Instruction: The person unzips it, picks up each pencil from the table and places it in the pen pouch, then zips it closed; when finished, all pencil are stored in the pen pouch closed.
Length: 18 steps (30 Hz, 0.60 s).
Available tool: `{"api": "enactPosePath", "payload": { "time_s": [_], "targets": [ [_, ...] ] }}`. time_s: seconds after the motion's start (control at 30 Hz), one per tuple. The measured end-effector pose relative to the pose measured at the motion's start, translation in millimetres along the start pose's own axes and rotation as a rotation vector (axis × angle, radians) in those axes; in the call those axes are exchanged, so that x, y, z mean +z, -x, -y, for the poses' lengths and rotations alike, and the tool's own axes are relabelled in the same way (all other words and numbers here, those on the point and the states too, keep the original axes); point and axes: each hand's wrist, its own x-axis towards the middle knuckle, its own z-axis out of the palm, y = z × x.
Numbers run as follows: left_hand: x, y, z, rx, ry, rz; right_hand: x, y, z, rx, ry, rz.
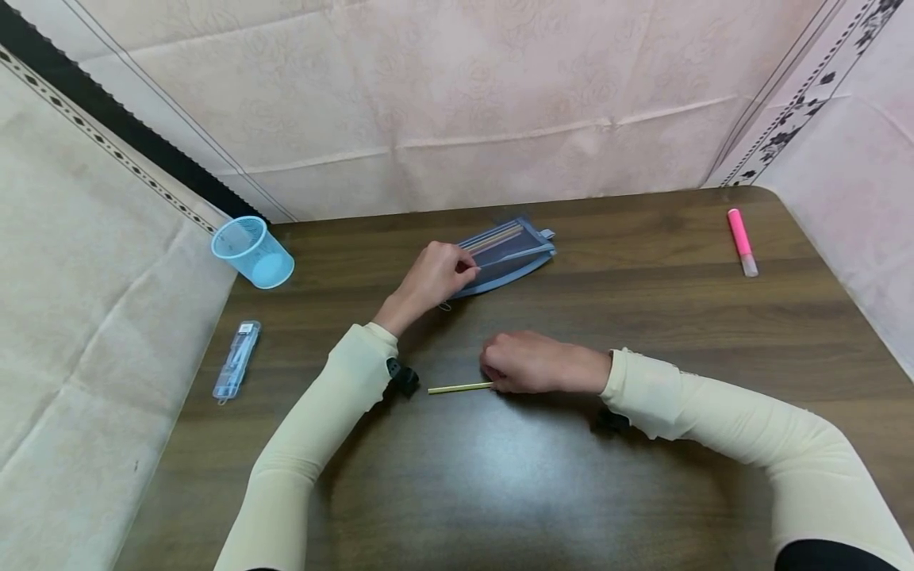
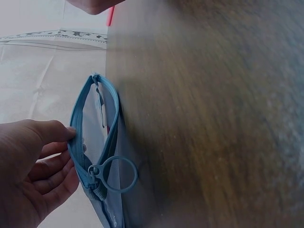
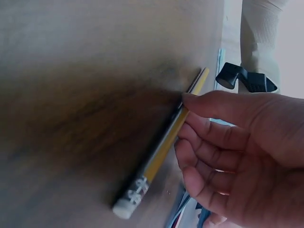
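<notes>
My left hand point(image 1: 437, 274) pinches one zipped edge of a blue zip pencil pouch point(image 1: 510, 271) between thumb and fingers. In the left wrist view, the pouch mouth gapes, and a round ring pull point(image 2: 136, 176) hangs at its near end. Slim sticks, perhaps pencils, show through the pouch in the head view. Lower on the table, my right hand point(image 1: 528, 363) pinches a yellow pencil point(image 1: 457, 388) by its side. The pencil lies low along the tabletop, and its white eraser point(image 3: 124, 208) shows in the right wrist view. The palm side of the right hand hides from the head view.
A light blue cup point(image 1: 270, 266) stands at the table's back left. Nearer on the left lies a clear blue case point(image 1: 236, 361). A pink marker point(image 1: 740, 238) lies at the back right, near the table point(image 1: 643, 492) edge. Patterned cloth point(image 1: 457, 103) hangs behind.
</notes>
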Motion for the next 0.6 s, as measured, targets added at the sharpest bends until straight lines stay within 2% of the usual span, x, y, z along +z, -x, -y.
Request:
{"api": "enactPosePath", "payload": {
  "time_s": [0.3,0.47,0.6],
  "targets": [
    [0.5,-2.6,0.7,0.006,-0.002,0.001,-15.3,9,-8,0.020,-0.098,0.037],
    [1.1,-2.5,1.5,0.012,0.006,0.009,-18.8,11,-12,-0.027,-0.232,0.057],
    [2.3,-1.5,2.0,0.018,0.000,0.003,-19.4,12,-13,-0.087,-0.300,0.028]
  ]
}}
